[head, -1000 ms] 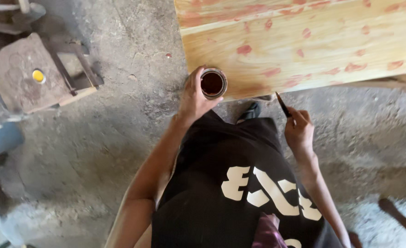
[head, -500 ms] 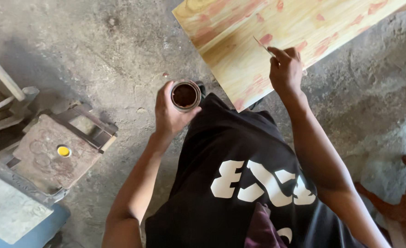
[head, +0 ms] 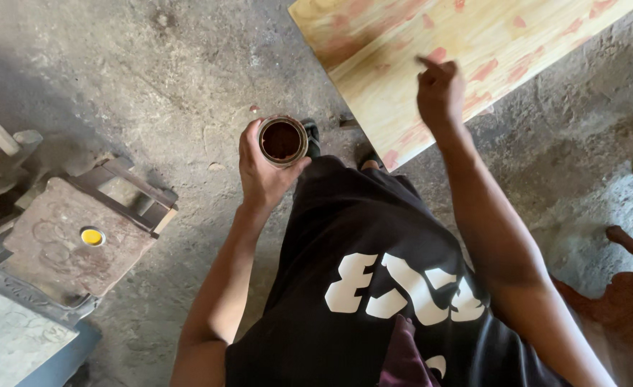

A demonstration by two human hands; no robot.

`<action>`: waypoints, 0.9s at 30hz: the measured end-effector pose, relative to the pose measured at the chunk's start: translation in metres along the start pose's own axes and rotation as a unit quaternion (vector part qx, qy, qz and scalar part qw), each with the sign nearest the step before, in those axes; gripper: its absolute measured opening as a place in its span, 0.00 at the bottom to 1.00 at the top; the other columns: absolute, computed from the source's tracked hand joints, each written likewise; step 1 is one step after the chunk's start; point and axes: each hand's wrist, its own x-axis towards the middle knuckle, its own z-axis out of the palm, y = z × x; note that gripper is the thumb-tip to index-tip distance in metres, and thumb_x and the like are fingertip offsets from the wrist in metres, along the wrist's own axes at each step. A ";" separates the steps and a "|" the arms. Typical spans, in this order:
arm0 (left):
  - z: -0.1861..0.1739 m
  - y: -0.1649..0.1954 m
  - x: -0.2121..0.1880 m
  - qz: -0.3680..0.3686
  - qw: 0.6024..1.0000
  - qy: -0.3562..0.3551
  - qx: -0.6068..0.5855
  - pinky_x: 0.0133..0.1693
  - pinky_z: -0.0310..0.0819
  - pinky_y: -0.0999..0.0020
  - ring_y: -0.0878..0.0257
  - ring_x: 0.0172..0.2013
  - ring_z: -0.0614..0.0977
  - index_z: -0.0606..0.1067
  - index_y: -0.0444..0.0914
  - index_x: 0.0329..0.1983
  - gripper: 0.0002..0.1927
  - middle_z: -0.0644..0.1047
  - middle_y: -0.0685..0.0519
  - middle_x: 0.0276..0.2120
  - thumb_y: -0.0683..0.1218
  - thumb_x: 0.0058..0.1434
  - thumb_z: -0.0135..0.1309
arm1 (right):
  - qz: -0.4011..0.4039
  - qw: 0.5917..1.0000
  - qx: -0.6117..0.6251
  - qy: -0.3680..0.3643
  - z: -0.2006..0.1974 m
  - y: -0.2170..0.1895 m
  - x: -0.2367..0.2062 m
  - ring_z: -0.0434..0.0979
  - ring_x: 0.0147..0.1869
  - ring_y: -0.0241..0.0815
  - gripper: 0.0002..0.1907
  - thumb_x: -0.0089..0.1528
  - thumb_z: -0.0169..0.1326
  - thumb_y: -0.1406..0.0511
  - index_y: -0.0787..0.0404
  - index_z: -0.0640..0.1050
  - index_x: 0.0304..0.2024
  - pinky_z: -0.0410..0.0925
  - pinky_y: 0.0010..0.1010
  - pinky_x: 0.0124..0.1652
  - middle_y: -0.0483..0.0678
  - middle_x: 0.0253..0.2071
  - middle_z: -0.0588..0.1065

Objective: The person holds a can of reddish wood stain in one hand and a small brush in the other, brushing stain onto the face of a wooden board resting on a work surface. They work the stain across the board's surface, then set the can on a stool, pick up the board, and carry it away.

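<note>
While we look down past our black shirt (head: 373,287), our left hand (head: 262,172) is wrapped around a small round tin (head: 282,140), fingers clamped on its side, thumb at the rim. Tin upright, open at the top, dark red-brown liquid inside. It is held in the air over the grey concrete floor (head: 187,86), just beside the near corner of the board (head: 474,50).

Our right hand (head: 439,89) is stretched forward onto the board, fingers drawn together as if pinching something thin; motion blur hides what, so we cannot tell whether it holds a tool. The hand touches or nearly touches the wood.

Board: pale yellowish wood with visible grain, lying at a slant across the upper right. Reddish dabs are scattered over its surface, several around the right hand.

Left of us, well apart from the tin: a rusty metal block (head: 65,236) on a low stand, with 1 small yellow disc (head: 92,236) on top. Far right: part of a dark red-brown wooden shape (head: 631,287) on the floor.
</note>
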 end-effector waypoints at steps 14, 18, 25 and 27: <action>-0.003 -0.004 -0.005 -0.025 1.000 0.011 -0.006 0.60 0.72 0.53 0.45 0.59 0.76 0.58 0.36 0.68 0.54 0.71 0.42 0.59 0.48 0.43 0.79 | -0.132 0.990 0.046 0.029 0.016 -0.047 -0.010 0.72 0.43 0.49 0.20 0.66 0.55 0.76 0.54 0.84 0.57 0.70 0.37 0.41 0.51 0.38 0.74; -0.006 -0.003 -0.005 -0.013 1.000 0.014 0.000 0.60 0.71 0.52 0.45 0.60 0.75 0.59 0.36 0.68 0.54 0.70 0.42 0.59 0.48 0.43 0.80 | -0.175 0.984 0.018 0.010 0.011 -0.041 0.004 0.71 0.44 0.50 0.22 0.63 0.55 0.77 0.57 0.84 0.56 0.69 0.39 0.43 0.54 0.39 0.71; -0.010 -0.007 -0.006 0.009 0.999 0.031 0.015 0.61 0.71 0.51 0.44 0.60 0.74 0.58 0.35 0.68 0.55 0.70 0.42 0.59 0.47 0.42 0.80 | -0.210 0.977 -0.025 -0.001 0.011 -0.035 0.010 0.72 0.49 0.51 0.20 0.65 0.56 0.77 0.54 0.85 0.56 0.69 0.39 0.45 0.50 0.42 0.72; -0.011 -0.007 -0.006 0.007 0.999 0.028 0.018 0.61 0.71 0.50 0.43 0.60 0.74 0.58 0.35 0.68 0.55 0.69 0.41 0.59 0.47 0.42 0.80 | -0.206 0.977 -0.024 -0.044 0.008 -0.029 0.004 0.72 0.49 0.51 0.16 0.66 0.55 0.76 0.55 0.84 0.52 0.70 0.39 0.44 0.52 0.44 0.72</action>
